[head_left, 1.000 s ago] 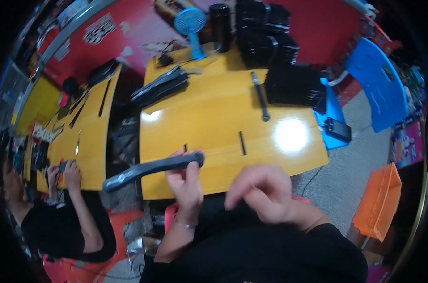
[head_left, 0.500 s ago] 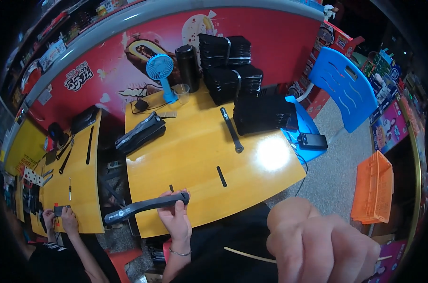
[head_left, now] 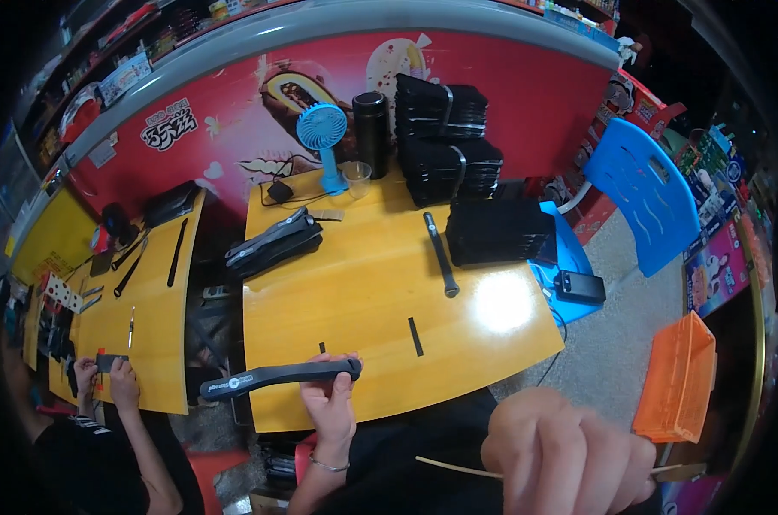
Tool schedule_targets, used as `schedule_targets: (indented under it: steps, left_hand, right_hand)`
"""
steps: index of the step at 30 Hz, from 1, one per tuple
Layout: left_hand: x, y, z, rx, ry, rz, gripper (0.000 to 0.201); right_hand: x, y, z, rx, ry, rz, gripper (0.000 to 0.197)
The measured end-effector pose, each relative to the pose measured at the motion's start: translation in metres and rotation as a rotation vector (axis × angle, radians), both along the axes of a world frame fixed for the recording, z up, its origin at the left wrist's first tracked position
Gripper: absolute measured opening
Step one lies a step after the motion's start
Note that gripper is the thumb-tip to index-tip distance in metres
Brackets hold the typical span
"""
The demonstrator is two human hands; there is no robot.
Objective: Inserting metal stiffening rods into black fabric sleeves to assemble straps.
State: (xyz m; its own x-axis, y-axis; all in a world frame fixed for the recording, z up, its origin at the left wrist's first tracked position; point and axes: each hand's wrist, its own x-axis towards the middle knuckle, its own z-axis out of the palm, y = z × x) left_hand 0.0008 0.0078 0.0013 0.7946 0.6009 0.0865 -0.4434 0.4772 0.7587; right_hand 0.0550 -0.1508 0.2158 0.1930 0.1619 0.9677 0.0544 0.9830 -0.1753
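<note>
Head view: left hand [head_left: 330, 410] clamped on long black bar [head_left: 277, 378] at surface [head_left: 363, 292] near edge, right hand [head_left: 569, 455] fisted around thin stick [head_left: 453, 468] beside it, not yet joined.

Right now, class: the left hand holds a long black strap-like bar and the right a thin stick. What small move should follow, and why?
Probably bring the right hand leftward, so the thin pale stick nears the black bar. The left hand grips the bar's right end at the yellow table's front edge, while the stick sits well apart, close to the camera.
</note>
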Motion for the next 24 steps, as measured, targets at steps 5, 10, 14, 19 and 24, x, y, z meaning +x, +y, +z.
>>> schedule_targets:
  steps: [5, 10, 14, 19, 24]
  left_hand:
    - [-0.002, -0.003, -0.002, -0.032, 0.039, -0.031, 0.036]
    - [0.001, 0.003, -0.007, 0.025, 0.074, -0.055, 0.036]
    - [0.002, 0.006, -0.010, 0.017, 0.085, -0.098, 0.036]
    - [0.002, 0.004, -0.002, 0.033, 0.095, -0.115, 0.038]
    - [0.004, 0.006, -0.004, -0.006, 0.052, -0.137, 0.039]
  right_hand:
    - [0.017, -0.003, -0.003, -0.123, -0.145, 0.091, 0.025]
    - [0.003, 0.001, -0.021, -0.181, 0.254, 0.036, 0.026]
    - [0.018, 0.007, -0.033, -0.215, 0.119, 0.196, 0.025]
    - [0.043, -0.013, -0.075, -0.656, 0.170, -0.042, 0.026]
    - [0.048, 0.009, -0.143, -1.265, 0.154, -0.717, 0.027]
